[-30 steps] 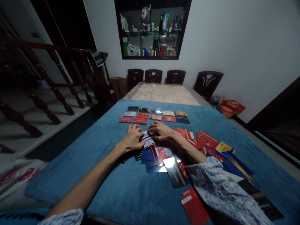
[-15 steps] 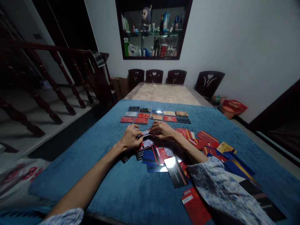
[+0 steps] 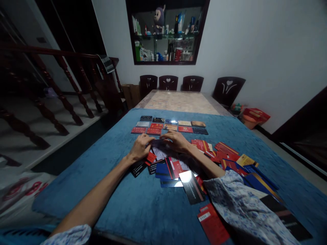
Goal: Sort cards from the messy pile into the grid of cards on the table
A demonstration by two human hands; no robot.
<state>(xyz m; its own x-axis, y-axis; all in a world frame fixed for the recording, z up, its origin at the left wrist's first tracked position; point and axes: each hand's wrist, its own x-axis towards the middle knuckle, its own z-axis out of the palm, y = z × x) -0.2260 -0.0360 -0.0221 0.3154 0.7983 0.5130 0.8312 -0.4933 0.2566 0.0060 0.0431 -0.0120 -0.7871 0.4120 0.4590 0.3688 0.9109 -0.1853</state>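
Note:
A thin card [image 3: 158,142], seen nearly edge-on and dark, is held between my two hands above the loose pile. My left hand [image 3: 140,147] is closed on its left end, thumb and fingers together. My right hand [image 3: 175,141] pinches the other end, its fingertips partly hidden. Just under the hands lie a white printed card [image 3: 158,153] and a small red card [image 3: 150,158]. Nearer to me overlap a blue card [image 3: 162,170], a pink-red card [image 3: 175,168] and a black striped card [image 3: 192,190]. Cards in short rows, such as a red one [image 3: 154,131], lie beyond my hands.
A blue cloth [image 3: 109,190] covers the near part of the table. More cards, among them a yellow one [image 3: 245,161], spread around my right forearm, with a red card [image 3: 214,226] near the front edge. Chairs [image 3: 168,83] stand at the far end; a railing [image 3: 63,88] runs left.
Both hands have shifted slightly away from me, and the card between them has changed its tilt. More of the white and red cards beneath my left hand now shows.

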